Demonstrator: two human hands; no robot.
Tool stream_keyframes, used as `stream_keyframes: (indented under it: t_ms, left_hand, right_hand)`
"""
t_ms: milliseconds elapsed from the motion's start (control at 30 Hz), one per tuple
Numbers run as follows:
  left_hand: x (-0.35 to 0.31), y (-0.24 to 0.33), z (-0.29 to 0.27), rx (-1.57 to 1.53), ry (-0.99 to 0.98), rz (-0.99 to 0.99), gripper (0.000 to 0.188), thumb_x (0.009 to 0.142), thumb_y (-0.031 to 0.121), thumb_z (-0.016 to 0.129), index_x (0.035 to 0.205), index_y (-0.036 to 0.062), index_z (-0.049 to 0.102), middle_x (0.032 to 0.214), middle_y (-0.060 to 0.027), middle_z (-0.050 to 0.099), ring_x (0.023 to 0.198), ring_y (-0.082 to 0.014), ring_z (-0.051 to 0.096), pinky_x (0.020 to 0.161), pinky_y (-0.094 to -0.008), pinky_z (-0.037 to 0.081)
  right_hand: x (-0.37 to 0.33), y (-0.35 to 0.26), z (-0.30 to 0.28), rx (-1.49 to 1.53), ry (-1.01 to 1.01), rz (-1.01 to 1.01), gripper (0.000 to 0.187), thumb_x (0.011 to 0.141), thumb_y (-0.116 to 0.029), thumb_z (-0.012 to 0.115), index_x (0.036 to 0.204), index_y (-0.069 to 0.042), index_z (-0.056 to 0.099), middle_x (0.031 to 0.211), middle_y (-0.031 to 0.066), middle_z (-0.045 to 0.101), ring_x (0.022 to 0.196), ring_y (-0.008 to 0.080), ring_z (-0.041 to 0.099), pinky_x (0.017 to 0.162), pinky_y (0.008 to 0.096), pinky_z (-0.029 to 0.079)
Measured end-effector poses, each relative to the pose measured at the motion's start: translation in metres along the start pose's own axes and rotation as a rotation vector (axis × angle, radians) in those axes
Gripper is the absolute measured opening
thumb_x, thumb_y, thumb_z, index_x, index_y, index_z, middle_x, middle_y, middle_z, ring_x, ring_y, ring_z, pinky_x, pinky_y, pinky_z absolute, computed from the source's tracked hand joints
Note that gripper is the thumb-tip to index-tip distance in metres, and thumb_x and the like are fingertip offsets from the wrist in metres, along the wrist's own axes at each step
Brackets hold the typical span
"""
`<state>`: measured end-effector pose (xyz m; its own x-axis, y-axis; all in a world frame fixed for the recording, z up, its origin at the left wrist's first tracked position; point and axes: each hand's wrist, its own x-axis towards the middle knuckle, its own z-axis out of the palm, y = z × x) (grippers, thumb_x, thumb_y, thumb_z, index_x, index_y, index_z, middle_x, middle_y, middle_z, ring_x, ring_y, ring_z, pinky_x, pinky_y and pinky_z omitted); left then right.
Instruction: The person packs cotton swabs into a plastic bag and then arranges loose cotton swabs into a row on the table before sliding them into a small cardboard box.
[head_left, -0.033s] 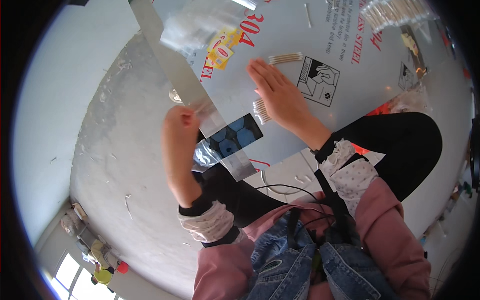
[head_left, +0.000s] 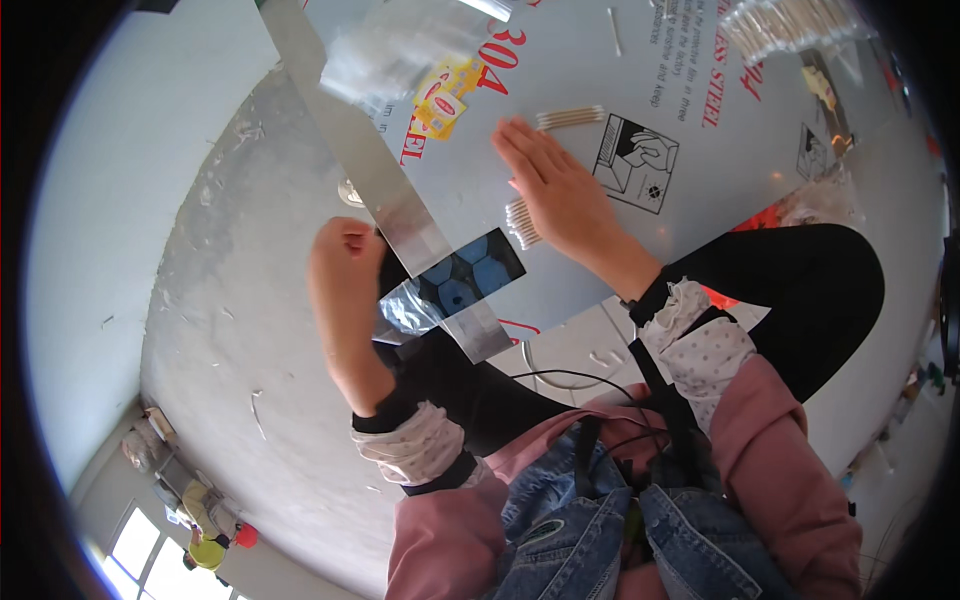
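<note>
Left hand [head_left: 345, 262]: is hovering just beyond the left edge of the table with its fingers bent into a loose fist; cannot tell whether anything is inside.

Right hand [head_left: 568, 195]: is lying flat over the silver-grey film-covered steel table [head_left: 560, 280], fingers straight and held close together, thumb side toward the left; cannot tell what its palm is touching.

A bundle of white-tipped cotton swabs [head_left: 519, 222] is showing at the right hand's left edge, partly hidden beneath it. A short row of wooden-stemmed swabs [head_left: 570, 117] is lying just beyond the fingertips. Yellow printed paper sachets [head_left: 441, 102] are sitting farther left, beside crumpled clear plastic bags [head_left: 395, 50]. A dark rectangular sheet with blue rounded shapes [head_left: 472, 272] is resting at the near left edge.
</note>
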<state>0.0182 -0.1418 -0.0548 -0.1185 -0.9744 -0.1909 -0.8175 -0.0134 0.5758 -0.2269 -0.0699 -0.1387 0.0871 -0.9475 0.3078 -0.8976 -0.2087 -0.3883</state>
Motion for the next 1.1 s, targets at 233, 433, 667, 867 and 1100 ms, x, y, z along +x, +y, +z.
stream_keyframes:
  t_ms: [233,433,667,867,1100]
  left_hand:
    - [0.049,0.019,0.029,-0.084,0.295,0.085,0.02,0.085,0.013,0.065,0.095,-0.0029,0.069,0.085,-0.0141,0.071,0.076,-0.0241,0.067,0.073,-0.0343,0.052]
    - [0.031,0.151,0.078,-0.209,0.132,0.483,0.012,0.079,0.007,0.063,0.089,-0.0003,0.064,0.086,-0.0175,0.066,0.079,-0.0343,0.064,0.07,-0.0399,0.052]
    - [-0.034,0.282,0.192,-0.046,-0.337,1.094,0.008,0.078,0.008,0.063,0.082,0.0015,0.066,0.087,-0.0173,0.065,0.09,-0.0346,0.065,0.074,-0.0455,0.055]
    - [-0.02,0.255,0.208,-0.357,-0.149,0.927,0.009,0.085,0.011,0.062,0.092,0.0078,0.066,0.092,-0.0132,0.066,0.093,-0.0349,0.064,0.082,-0.0462,0.052]
    - [0.081,0.173,0.124,0.215,-0.289,0.535,0.013,0.08,0.006,0.063,0.09,0.0076,0.07,0.094,-0.0112,0.067,0.096,-0.0327,0.064,0.08,-0.0461,0.053]
  right_hand:
    - [-0.001,0.002,0.003,0.014,0.003,-0.013,0.053,0.095,-0.009,0.058,0.144,-0.002,0.042,0.15,0.0117,0.047,0.141,0.028,0.042,0.117,0.0425,0.036]
    - [-0.002,0.001,-0.006,0.123,0.026,0.05,0.052,0.092,-0.013,0.054,0.141,0.002,0.045,0.145,0.0197,0.049,0.138,0.0342,0.044,0.116,0.0449,0.035]
    - [0.0,-0.008,0.0,0.071,-0.011,-0.002,0.054,0.094,-0.011,0.055,0.145,0.001,0.042,0.149,0.0162,0.046,0.142,0.0296,0.041,0.118,0.0438,0.034]
    - [0.0,-0.004,0.002,0.062,-0.002,-0.003,0.055,0.093,-0.011,0.057,0.144,0.002,0.042,0.15,0.0164,0.045,0.143,0.0291,0.04,0.118,0.0438,0.033]
    - [-0.002,-0.003,-0.004,0.24,-0.013,0.104,0.04,0.09,-0.022,0.055,0.124,-0.002,0.058,0.132,0.0117,0.059,0.134,0.0276,0.049,0.113,0.0388,0.04]
